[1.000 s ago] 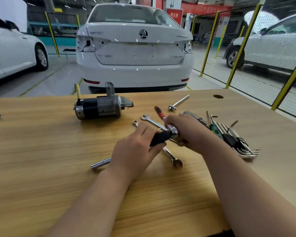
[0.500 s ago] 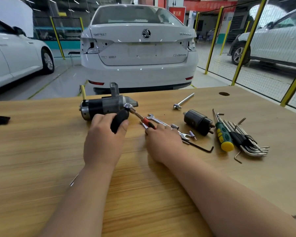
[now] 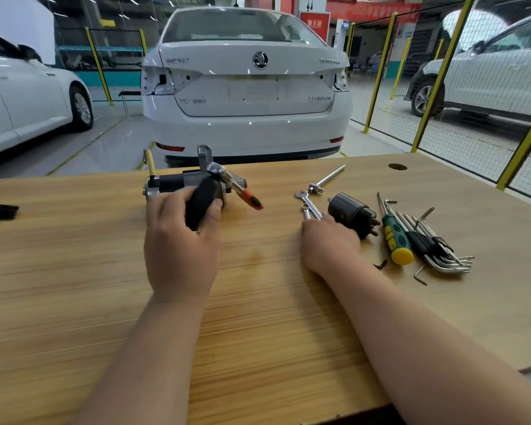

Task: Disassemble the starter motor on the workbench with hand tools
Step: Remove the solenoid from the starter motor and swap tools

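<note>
White cars fill the garage behind the wooden workbench [image 3: 74,271]. Near its far edge, left of centre, lies the starter motor [image 3: 169,183]. Just in front of it, the left hand [image 3: 181,250] wraps the black handle of the ratchet wrench [image 3: 201,199]. Toward the right edge, the right hand [image 3: 330,240] touches the combination wrenches [image 3: 307,207] beside the solenoid [image 3: 351,213]; whether it grips one I cannot tell. Seat the ratchet squarely and steady the housing before turning.

Light wooden table [image 3: 258,271] bare between left hand [image 3: 181,246] and right hand [image 3: 328,240], dark metal starter motor [image 3: 172,180] blocking far edge, black cylinder [image 3: 348,211] and silver hex keys [image 3: 442,253] crowding right.
</note>
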`<state>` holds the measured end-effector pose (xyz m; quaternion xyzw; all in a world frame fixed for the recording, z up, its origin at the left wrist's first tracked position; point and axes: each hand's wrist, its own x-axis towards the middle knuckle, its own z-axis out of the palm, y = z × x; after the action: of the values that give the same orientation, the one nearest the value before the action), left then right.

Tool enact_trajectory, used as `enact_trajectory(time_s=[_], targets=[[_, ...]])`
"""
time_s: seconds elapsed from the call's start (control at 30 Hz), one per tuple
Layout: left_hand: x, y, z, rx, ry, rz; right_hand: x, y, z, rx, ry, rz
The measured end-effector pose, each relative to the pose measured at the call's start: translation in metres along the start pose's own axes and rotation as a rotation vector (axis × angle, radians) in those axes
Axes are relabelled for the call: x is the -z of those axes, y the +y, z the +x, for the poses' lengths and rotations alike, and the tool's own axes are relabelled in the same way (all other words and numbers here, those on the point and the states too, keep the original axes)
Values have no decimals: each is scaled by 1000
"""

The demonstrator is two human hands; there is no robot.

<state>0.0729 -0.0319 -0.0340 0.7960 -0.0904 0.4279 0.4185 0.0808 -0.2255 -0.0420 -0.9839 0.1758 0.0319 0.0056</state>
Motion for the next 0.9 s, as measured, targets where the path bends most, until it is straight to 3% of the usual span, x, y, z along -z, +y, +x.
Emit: enact_trajectory(time_s=[0.23,0.37,0.5,0.6,0.8,0.9], targets=[[-10,-2,-7,59,-236,74,1,-6,-5,58,103,61],[-12,-3,-7,46,-314,113,-7,-20,-13,102,34,93],[-16,1,-13,5,-697,230,-5,-15,-6,-51,52,186],[-20,0,-17,22,-940,336,-3,-10,-2,-65,77,138],[-19,-3,-15,65,-978,287,-3,12,4,-44,177,233],[-21,-4,-15,51,-979,304,0,23,3,-33,203,575]])
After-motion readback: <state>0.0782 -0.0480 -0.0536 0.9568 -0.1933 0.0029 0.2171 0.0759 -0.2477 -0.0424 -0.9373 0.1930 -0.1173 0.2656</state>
